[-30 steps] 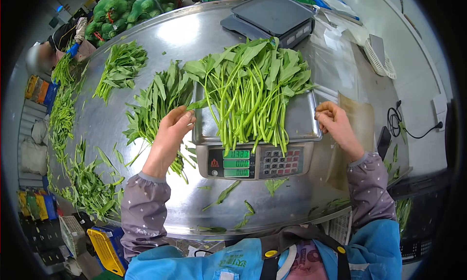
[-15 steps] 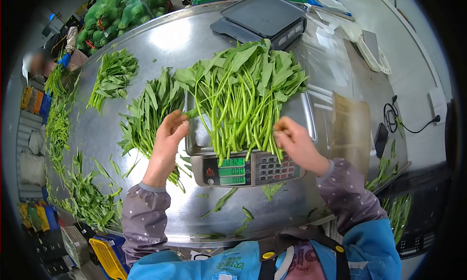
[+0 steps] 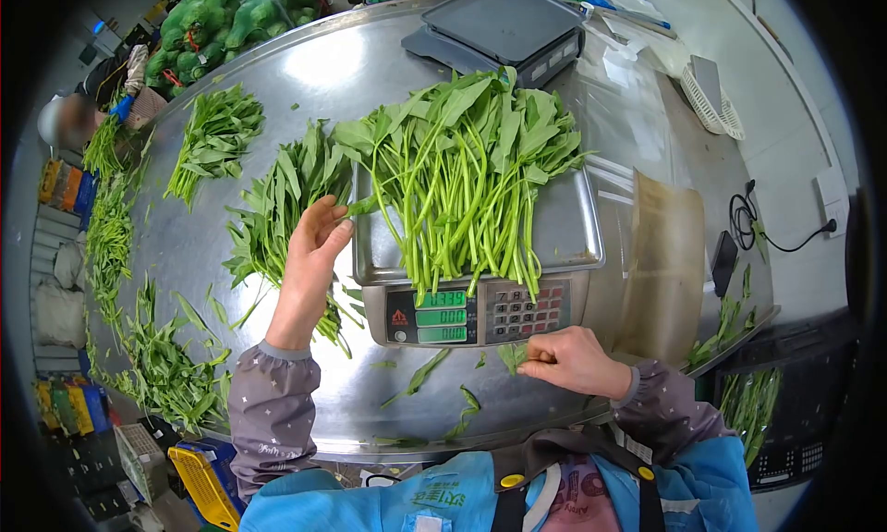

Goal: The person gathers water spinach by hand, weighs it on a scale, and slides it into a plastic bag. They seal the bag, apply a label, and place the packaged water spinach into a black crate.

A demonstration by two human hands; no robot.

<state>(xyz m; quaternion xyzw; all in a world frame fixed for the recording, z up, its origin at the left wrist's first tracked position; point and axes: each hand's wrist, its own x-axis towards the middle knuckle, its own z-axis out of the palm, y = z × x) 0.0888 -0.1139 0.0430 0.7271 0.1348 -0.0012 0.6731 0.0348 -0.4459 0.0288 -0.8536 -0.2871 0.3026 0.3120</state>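
Note:
A bunch of water spinach (image 3: pixel 462 181) lies on the steel pan (image 3: pixel 577 227) of a digital scale (image 3: pixel 476 310), leaves away from me and stems pointing toward the lit green display. At the pan's left edge, my left hand (image 3: pixel 314 255) has its fingers curled at a leaf (image 3: pixel 363 206) that sticks out from the bunch. My right hand (image 3: pixel 577 361) is closed in front of the keypad, its fingertips right at a loose leaf (image 3: pixel 511 356); what is inside the fingers is hidden. Left of the scale lies a second bunch (image 3: pixel 286 199).
Another bunch (image 3: pixel 217 134) and loose greens (image 3: pixel 171 375) lie on the metal table (image 3: pixel 337 393). A second scale (image 3: pixel 504 28) stands at the back. Plastic film (image 3: pixel 619 116) lies to the right. A person with a blue glove (image 3: pixel 122 109) handles greens at the far left.
My right hand has moved from the stems down toward me, below the keypad. My left hand stays near the pan's left edge. The top display reading has risen slightly.

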